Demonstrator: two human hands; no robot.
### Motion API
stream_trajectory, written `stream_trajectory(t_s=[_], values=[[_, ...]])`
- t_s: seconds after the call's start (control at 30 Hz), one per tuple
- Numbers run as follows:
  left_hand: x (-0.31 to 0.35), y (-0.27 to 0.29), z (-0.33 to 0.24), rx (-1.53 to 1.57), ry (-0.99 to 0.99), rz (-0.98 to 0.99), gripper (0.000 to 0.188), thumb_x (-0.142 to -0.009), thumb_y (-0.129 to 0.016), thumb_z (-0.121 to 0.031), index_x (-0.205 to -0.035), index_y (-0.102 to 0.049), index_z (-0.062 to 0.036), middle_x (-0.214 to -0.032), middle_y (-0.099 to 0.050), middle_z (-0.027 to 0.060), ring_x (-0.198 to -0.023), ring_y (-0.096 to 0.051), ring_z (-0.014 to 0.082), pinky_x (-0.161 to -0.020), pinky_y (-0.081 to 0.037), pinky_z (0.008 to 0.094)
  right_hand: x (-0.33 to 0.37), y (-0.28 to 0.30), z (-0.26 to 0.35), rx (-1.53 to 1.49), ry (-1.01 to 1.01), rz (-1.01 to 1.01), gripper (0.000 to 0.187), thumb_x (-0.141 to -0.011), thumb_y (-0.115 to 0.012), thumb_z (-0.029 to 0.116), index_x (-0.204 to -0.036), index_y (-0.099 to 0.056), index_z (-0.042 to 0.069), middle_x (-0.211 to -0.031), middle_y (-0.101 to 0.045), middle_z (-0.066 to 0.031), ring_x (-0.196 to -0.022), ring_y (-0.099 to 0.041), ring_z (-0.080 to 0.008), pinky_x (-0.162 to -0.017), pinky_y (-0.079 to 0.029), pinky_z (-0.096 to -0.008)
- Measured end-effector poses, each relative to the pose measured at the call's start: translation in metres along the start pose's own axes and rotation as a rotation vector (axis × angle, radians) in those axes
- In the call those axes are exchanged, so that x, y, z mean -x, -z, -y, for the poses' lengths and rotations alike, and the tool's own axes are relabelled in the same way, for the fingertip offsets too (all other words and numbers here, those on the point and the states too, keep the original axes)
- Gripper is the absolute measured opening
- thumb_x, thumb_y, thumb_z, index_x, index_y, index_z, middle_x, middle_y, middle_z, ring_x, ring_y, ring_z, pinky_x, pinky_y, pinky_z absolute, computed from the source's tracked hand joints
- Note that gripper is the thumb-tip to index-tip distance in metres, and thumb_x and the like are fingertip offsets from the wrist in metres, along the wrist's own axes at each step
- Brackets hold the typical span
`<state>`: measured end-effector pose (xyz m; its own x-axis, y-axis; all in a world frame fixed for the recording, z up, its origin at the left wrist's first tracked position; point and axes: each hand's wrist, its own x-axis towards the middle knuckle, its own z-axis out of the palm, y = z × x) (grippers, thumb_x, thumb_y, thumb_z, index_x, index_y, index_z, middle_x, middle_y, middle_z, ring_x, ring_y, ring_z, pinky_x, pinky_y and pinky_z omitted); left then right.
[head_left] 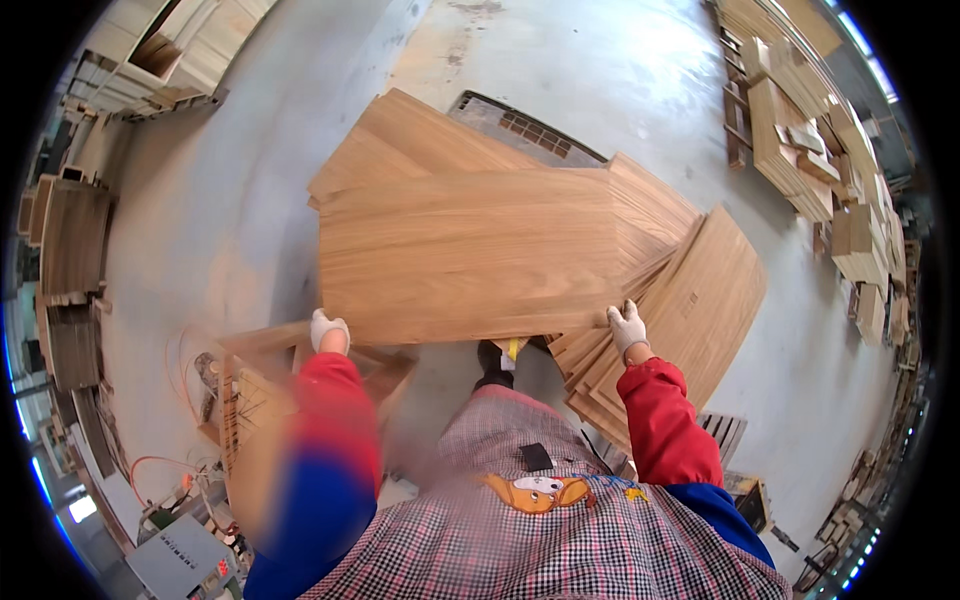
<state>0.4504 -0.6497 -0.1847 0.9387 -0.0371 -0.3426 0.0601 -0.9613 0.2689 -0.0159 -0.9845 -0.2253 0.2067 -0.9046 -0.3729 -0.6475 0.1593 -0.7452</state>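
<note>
A wide wooden panel [465, 255] with brown grain lies before me, over other panels. My left hand [330, 331], in a pale glove, is closed on its near left corner. At the near right corner, my right hand [627, 328], gloved too, grips the same panel with its fingers on the edge. Beneath and behind it, more wooden panels [420, 135] stick out at the far left. Under its right end fans a stack of panels [650, 215]. A further pile of panels [710, 300] lies askew beside my right hand.
A wooden crate [265, 345] with offcuts stands by my left forearm. At lower left is a grey machine box [180, 560] near orange hoses. Stacked boards [790, 150] on pallets line the right side; more board stacks [75, 240] stand at the left.
</note>
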Motion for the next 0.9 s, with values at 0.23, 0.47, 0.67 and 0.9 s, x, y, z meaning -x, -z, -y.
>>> stream_trajectory(t_s=[0.23, 0.47, 0.67, 0.9], values=[[0.044, 0.005, -0.033, -0.147, -0.010, -0.014, 0.042, -0.075, -0.058, -0.023, -0.109, -0.050, 0.0001, -0.111, -0.054, 0.0222, -0.104, -0.053, 0.0359, -0.088, -0.044, 0.0413, -0.031, 0.019, -0.027, 0.036, -0.139, 0.018, 0.055, -0.082, -0.058, 0.037, -0.118, -0.047, -0.003, -0.101, -0.062, -0.0188, -0.092, -0.060, -0.0272, -0.080, -0.046, -0.0339], [0.150, -0.028, -0.086, -0.257, -0.051, 0.175, 0.053, -0.075, -0.060, -0.033, -0.115, -0.043, -0.0027, -0.118, -0.048, 0.0210, -0.110, -0.049, 0.0358, -0.091, -0.042, 0.0415, 0.002, 0.155, -0.042, -0.182, -0.477, -0.056, 0.024, -0.084, -0.060, 0.028, -0.096, -0.055, 0.007, -0.069, -0.054, -0.0021, -0.048, -0.047, -0.0123, -0.039, -0.036, -0.0258], [0.238, -0.056, -0.101, -0.094, -0.153, 0.458, 0.062, -0.076, -0.062, -0.036, -0.124, -0.042, -0.0020, -0.124, -0.047, 0.0227, -0.114, -0.048, 0.0349, -0.094, -0.040, 0.0380, 0.043, 0.335, 0.035, -0.355, -0.112, -0.123, 0.028, -0.084, -0.062, 0.026, -0.105, -0.056, 0.010, -0.080, -0.059, -0.0018, -0.059, -0.053, -0.0118, -0.044, -0.040, -0.0248], [0.305, -0.005, -0.163, 0.095, -0.588, 0.583, 0.061, -0.086, -0.047, -0.040, -0.131, -0.037, -0.0005, -0.129, -0.045, 0.0221, -0.122, -0.041, 0.0343, -0.101, -0.033, 0.0360, 0.129, 0.345, 0.299, -0.194, 0.813, 0.004, 0.030, -0.087, -0.056, 0.024, -0.104, -0.056, -0.002, -0.090, -0.057, -0.0030, -0.081, -0.052, -0.0085, -0.067, -0.042, -0.0212]])
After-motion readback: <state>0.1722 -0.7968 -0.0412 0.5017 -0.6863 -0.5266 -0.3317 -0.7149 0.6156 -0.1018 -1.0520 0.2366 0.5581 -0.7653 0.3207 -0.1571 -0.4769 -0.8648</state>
